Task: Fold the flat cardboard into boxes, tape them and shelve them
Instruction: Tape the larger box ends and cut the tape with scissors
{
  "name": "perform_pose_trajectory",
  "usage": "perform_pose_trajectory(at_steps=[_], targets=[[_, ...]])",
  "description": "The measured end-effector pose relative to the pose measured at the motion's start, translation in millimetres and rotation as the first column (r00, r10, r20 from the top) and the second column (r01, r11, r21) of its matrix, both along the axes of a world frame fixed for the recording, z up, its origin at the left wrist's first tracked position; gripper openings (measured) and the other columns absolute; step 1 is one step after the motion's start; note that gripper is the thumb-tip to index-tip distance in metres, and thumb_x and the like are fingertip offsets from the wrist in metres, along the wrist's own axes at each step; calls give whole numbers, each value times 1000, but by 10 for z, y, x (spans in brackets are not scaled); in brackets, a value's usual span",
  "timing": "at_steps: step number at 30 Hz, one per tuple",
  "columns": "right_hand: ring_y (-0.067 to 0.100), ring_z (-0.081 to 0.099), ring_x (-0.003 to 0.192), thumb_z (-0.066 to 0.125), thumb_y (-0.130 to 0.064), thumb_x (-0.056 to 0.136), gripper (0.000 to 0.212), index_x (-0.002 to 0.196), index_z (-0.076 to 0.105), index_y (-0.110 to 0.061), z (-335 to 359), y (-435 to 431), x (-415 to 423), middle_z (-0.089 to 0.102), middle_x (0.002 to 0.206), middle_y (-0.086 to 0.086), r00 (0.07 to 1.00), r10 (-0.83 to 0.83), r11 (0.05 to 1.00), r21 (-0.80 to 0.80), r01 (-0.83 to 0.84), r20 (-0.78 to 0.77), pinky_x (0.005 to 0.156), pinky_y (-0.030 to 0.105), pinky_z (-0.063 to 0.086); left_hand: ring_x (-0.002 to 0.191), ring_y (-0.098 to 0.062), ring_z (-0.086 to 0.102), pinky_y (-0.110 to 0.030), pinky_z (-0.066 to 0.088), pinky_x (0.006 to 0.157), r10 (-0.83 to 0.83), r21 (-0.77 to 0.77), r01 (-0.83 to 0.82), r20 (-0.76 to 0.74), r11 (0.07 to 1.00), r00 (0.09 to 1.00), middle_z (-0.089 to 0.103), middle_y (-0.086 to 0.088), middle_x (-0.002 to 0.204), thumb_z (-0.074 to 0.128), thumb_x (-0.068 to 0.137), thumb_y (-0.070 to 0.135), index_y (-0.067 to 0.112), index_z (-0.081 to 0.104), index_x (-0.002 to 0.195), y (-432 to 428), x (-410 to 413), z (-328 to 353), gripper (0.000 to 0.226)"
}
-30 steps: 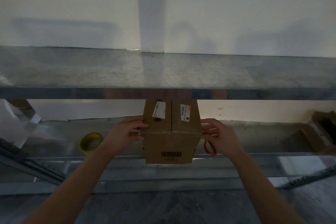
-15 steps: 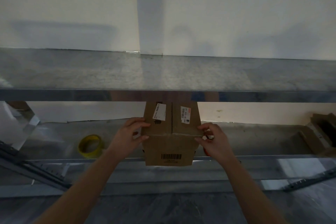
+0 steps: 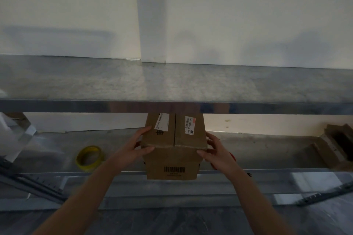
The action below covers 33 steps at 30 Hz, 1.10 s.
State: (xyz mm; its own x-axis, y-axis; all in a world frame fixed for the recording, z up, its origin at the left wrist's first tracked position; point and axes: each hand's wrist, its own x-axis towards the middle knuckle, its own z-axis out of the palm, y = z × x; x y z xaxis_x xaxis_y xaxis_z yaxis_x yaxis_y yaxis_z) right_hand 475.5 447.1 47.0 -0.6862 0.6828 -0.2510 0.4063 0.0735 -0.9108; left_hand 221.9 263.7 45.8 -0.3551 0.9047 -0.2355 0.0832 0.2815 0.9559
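A closed brown cardboard box [image 3: 172, 158] with white labels on top and a barcode on its front stands at the front edge of the lower metal shelf [image 3: 257, 150], under the upper shelf. My left hand [image 3: 133, 149] holds its upper left corner, fingers on the top and thumb along the front edge. My right hand [image 3: 216, 151] holds the upper right corner, fingers on the side and thumb on the front. The box's far end is hidden behind the upper shelf's rim.
A yellow tape roll [image 3: 88, 157] lies on the lower shelf, left of the box. A red handle [image 3: 232, 155] peeks out behind my right hand. Folded cardboard [image 3: 336, 145] sits at the far right. The upper shelf [image 3: 172, 84] spans the view against a white wall.
My right hand has moved from beside the red handle onto the box's right corner. My left thumb has come round onto the front edge. The box has hardly shifted.
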Motion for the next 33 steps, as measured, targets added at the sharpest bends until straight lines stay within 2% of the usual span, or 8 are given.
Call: perform_pose_trajectory(at_steps=[7,11,14,17,21,25,28,33], targets=[[8,60,108,77,-56,65,67,122,42,-48,17,-99,5,55,123,-20,994,-22,984,-176,2,-108,86,31,58,107,-17,58,-19,55,72,214,51,-215,21,975,977,46,7,130,69,79,35,39,47,120,-5,197,66,47],[10,60,105,59,-50,88,33,117,45,-45,62,-213,44,58,121,-11,990,-107,978,-187,88,-95,90,37,57,110,-9,54,-18,55,68,232,45,-234,38,971,972,47,12,124,78,75,19,46,30,137,-166,293,73,82],[7,61,100,65,-30,91,48,129,39,-44,61,-351,108,58,113,-17,990,-84,984,-166,65,-113,72,20,57,110,-9,52,-26,55,72,230,-8,-229,52,973,972,48,13,121,82,72,13,51,23,141,-294,353,82,99],[15,59,113,68,-11,88,52,128,46,-37,39,-436,234,58,124,-7,987,-88,981,-184,63,-134,86,35,58,109,-20,59,-40,54,86,293,-17,-293,115,956,949,59,1,116,85,64,41,31,50,123,-376,398,83,70],[16,53,124,71,3,80,53,120,52,-26,27,-527,386,57,128,-7,989,-89,986,-153,70,-119,97,52,51,105,-28,64,-46,52,91,377,-7,-379,136,925,916,65,-6,109,72,66,60,17,52,108,-459,430,111,63],[14,60,113,73,-38,78,46,119,53,-34,172,-711,418,61,119,-10,971,-157,976,-176,126,-178,78,28,55,106,-17,61,-44,53,87,274,20,-277,108,961,956,56,5,119,66,76,61,64,29,133,-527,452,241,68],[9,56,108,62,-56,75,60,131,40,-53,270,-802,408,51,126,-10,968,-181,975,-162,153,-175,81,30,53,112,-18,56,-43,53,88,212,57,-217,81,974,974,48,8,128,63,80,59,65,32,130,-552,479,371,59],[15,50,125,47,-66,83,49,131,40,-61,381,-892,446,45,137,-15,953,-218,976,-57,211,-212,102,45,48,114,-22,59,-43,56,87,177,150,-192,110,970,978,51,5,131,62,79,65,56,37,124,-629,478,545,53]])
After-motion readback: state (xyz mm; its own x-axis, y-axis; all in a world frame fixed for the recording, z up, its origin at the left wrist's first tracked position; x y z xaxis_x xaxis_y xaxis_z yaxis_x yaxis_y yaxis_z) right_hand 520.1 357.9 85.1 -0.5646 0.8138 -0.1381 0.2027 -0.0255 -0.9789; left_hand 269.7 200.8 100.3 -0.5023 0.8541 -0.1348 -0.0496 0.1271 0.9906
